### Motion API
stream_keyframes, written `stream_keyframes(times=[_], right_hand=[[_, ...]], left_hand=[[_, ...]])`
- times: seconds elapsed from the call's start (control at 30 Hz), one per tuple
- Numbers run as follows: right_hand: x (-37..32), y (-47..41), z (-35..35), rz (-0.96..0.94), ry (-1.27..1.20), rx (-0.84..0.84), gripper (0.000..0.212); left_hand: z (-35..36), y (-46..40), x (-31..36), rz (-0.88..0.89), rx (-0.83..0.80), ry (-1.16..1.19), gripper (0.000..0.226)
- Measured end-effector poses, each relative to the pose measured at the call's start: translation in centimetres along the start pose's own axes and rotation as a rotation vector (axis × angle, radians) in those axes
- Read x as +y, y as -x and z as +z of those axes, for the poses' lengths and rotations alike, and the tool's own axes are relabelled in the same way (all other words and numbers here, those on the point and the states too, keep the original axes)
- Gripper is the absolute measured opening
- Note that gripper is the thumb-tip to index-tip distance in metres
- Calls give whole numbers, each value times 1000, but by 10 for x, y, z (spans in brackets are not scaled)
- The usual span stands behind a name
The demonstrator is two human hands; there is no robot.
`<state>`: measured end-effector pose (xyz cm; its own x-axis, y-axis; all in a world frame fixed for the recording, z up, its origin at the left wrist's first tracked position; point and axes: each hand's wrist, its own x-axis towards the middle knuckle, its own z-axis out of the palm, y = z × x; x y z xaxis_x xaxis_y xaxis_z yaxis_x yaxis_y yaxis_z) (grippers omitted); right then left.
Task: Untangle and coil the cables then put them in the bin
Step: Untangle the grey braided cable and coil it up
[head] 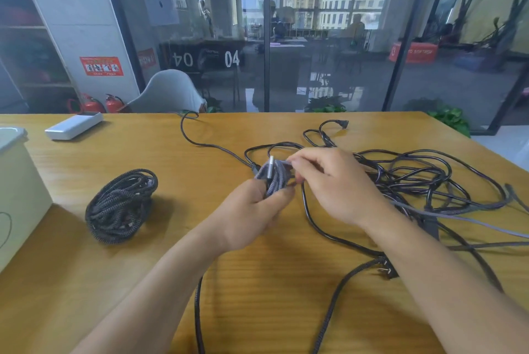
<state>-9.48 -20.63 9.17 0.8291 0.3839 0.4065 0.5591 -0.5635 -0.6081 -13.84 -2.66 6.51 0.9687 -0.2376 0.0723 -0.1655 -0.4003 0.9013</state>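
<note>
Hands mid-table: left hand (pixel 252 210) grips a small grey braided coil (pixel 273 176), silver plug sticking up from it. Right hand (pixel 332 185) pinches a strand at the coil's top. Finished dark braided coil (pixel 121 205) lies left of the grey coil, well apart. Tangled black cables (pixel 415 179) sprawl right of it, behind the right hand. Bin (pixel 17 182) sits far left of it, at the table (pixel 257 296) edge. White box (pixel 73 125) far-left behind.
</note>
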Motion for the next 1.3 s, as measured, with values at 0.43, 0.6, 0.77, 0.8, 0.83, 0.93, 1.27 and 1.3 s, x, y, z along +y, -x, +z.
stream_keyframes(times=[0.43, 0.6, 0.77, 0.8, 0.83, 0.93, 1.27, 1.3], right_hand=[[-17, 12, 4, 9, 128, -22, 26], [-25, 19, 11, -174, 286, -225, 32], [-27, 25, 26, -144, -171, -592, 21], [-27, 25, 27, -128, -211, -627, 21], [-27, 25, 28, -110, -236, -654, 22], [-21, 23, 27, -47, -262, -752, 28], [7, 7, 22, 147, -26, -910, 62], [13, 3, 16, 161, -5, -898, 61]], left_hand=[[-16, -9, -12, -25, 466, 274, 40], [-27, -6, -15, -16, 527, 461, 37], [-22, -5, -11, 6, 406, 466, 48], [-22, -5, -10, 12, 386, 474, 46], [-22, -5, -10, 9, 371, 506, 45], [-22, -4, -7, 64, 338, 648, 39], [-12, 6, 15, 123, 7, 772, 30], [-15, 6, 16, 115, 10, 771, 29]])
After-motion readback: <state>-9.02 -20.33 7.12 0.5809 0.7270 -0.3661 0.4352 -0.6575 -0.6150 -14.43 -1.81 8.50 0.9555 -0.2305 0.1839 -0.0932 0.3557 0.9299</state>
